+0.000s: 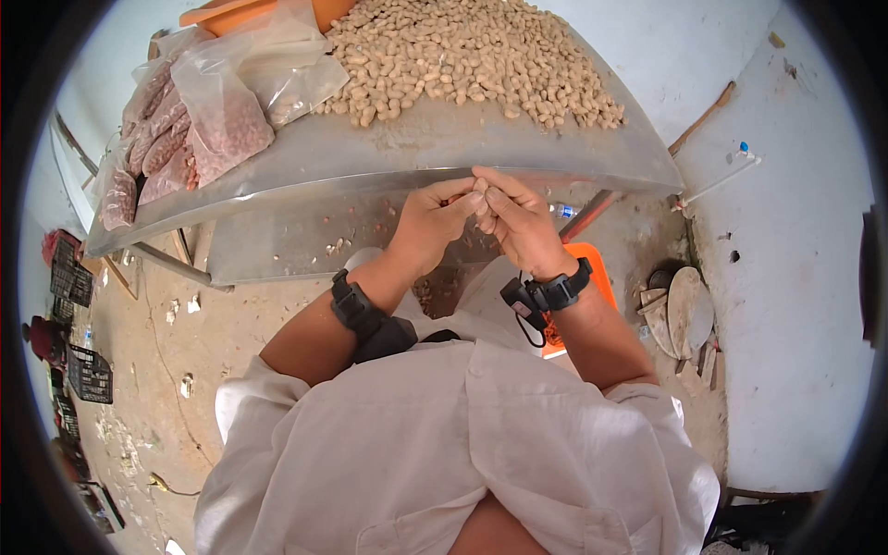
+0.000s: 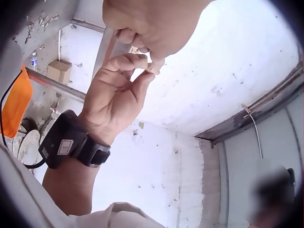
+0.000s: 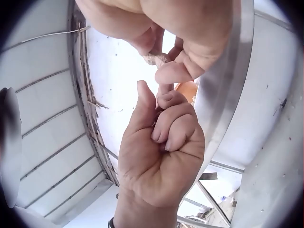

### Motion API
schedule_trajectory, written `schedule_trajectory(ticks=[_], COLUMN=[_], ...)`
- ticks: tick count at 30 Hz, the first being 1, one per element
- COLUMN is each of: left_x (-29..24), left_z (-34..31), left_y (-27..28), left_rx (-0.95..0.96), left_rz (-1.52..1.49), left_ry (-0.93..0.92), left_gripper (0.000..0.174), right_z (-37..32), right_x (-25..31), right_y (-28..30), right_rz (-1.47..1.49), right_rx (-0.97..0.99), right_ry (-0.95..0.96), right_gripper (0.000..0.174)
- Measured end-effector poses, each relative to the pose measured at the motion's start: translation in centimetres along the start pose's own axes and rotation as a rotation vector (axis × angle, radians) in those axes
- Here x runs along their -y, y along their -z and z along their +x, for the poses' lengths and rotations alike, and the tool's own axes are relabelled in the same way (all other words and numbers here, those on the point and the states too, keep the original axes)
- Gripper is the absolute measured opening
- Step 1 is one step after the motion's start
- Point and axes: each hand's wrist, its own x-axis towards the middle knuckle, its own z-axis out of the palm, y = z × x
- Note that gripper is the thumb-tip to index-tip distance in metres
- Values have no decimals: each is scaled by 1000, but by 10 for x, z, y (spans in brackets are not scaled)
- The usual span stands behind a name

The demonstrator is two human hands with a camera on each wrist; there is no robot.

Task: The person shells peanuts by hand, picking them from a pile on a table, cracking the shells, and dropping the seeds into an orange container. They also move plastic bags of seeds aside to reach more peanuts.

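Note:
My right hand [image 1: 527,227] pinches a peanut [image 3: 156,59] between thumb and forefinger, just beyond the table's near edge. My left hand [image 1: 427,227] meets it at the fingertips. In the right wrist view, the left hand [image 3: 161,147] has its thumb raised apart and its other fingers mostly curled, one reaching up beside the peanut; whether anything lies inside them is hidden. The left wrist view shows the right hand [image 2: 114,97] below, with the peanut [image 2: 153,69] at its fingertips, and the left hand [image 2: 154,23] above.
Unshelled peanuts [image 1: 462,55] are heaped on the metal table [image 1: 370,153]. Bags of pinkish kernels [image 1: 231,139] lie at its left, near an orange basin [image 1: 227,14]. An orange container [image 1: 597,268] stands below at the right. Black crates [image 1: 90,375] are at far left.

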Motion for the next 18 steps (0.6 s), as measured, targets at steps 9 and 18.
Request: schedule_trajectory(ticks=[9,18], left_x=[11,19], left_z=[8,9], left_y=[6,8], left_rx=[-99,-85], left_rz=[-139,-40], left_ry=[21,-84], left_gripper=[10,12], right_z=[-2,-7], right_x=[-1,-9], right_y=[0,-17], right_rz=[-267,-584], right_rx=[-86,-168], right_ry=[-12,46], right_gripper=[31,17])
